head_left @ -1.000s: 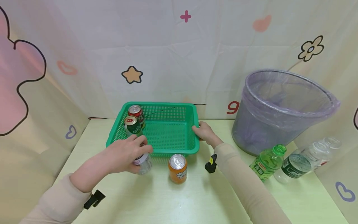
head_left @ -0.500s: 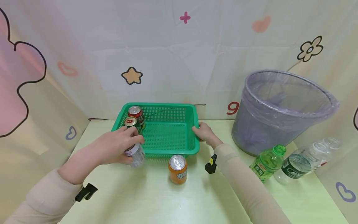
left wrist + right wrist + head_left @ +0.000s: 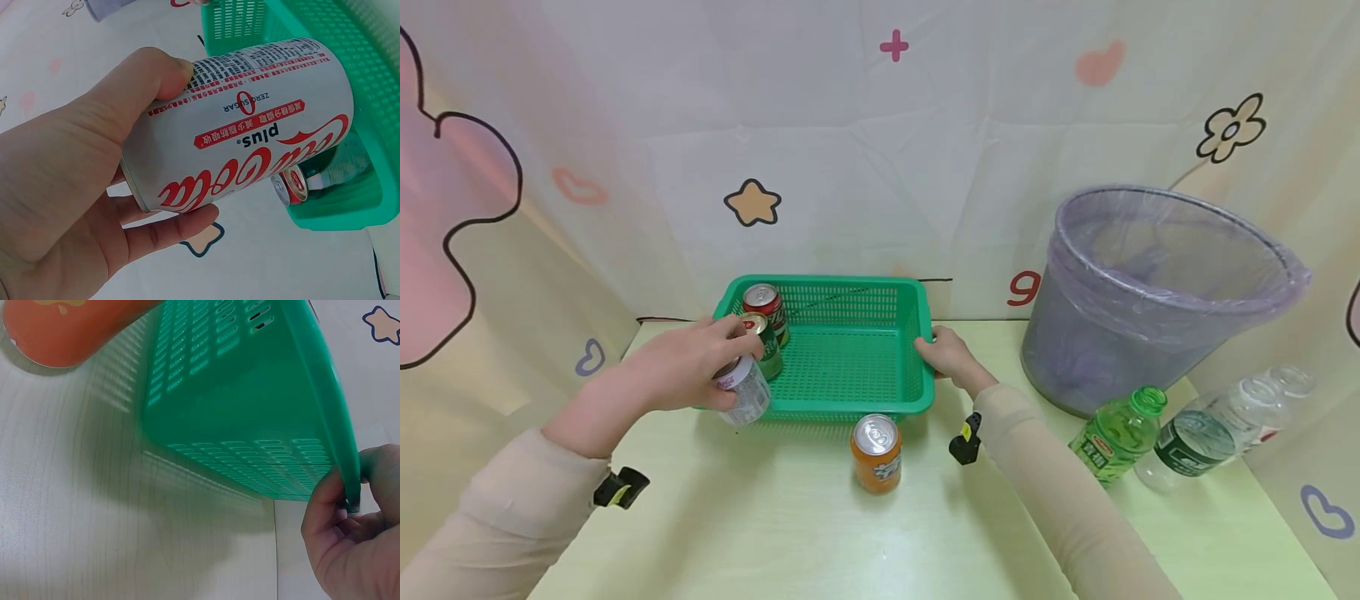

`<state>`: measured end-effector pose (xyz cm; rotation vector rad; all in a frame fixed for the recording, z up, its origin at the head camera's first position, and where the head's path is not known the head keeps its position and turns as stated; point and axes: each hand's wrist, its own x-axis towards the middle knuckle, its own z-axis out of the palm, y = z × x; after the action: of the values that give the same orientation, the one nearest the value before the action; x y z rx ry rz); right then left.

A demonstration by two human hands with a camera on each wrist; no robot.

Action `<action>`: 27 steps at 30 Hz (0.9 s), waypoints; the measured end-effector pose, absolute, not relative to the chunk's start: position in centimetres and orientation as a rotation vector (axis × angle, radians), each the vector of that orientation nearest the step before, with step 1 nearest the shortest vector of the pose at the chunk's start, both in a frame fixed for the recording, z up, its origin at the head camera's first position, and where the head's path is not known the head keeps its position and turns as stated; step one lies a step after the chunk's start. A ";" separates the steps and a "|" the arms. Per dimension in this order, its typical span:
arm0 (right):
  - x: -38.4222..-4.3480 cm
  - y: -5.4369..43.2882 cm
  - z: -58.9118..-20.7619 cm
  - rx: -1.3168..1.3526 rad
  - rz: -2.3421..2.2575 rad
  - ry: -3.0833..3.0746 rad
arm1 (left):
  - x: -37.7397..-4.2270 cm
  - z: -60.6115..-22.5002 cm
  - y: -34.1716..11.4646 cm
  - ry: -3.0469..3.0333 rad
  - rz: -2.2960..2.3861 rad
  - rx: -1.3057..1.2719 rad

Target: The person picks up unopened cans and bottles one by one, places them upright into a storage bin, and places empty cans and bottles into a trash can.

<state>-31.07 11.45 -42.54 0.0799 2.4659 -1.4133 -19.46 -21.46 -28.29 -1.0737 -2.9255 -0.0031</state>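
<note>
While the white can is gripped between thumb and fingers of the left hand, tilted at the near left corner of the green basket, the basket's right rim is held by the right hand. Left of centre in the head view, a red can and a dark green can are already contained; the white one is judged not yet inside. Outside, on the table, are left the orange can, lower middle, and the bottles, lower right, touched by neither hand.

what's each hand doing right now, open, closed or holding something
Left hand: closed, holding the white Coca-Cola can.
Right hand: closed, holding the green basket by its right end.
</note>
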 end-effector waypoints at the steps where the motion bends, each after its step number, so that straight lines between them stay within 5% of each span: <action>1: -31.1 11.5 -42.6 0.078 -1.412 2.467 | -19.6 -28.2 -21.6 -2.930 0.003 -1.068; 27: -31.1 11.5 -42.6 0.068 -1.383 2.485 | -23.0 -27.8 -21.4 -3.018 -0.019 -1.038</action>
<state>-31.14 11.51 -42.56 0.0676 2.4849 -1.3827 -23.05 -21.38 -27.82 -1.0384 -3.0176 -0.0190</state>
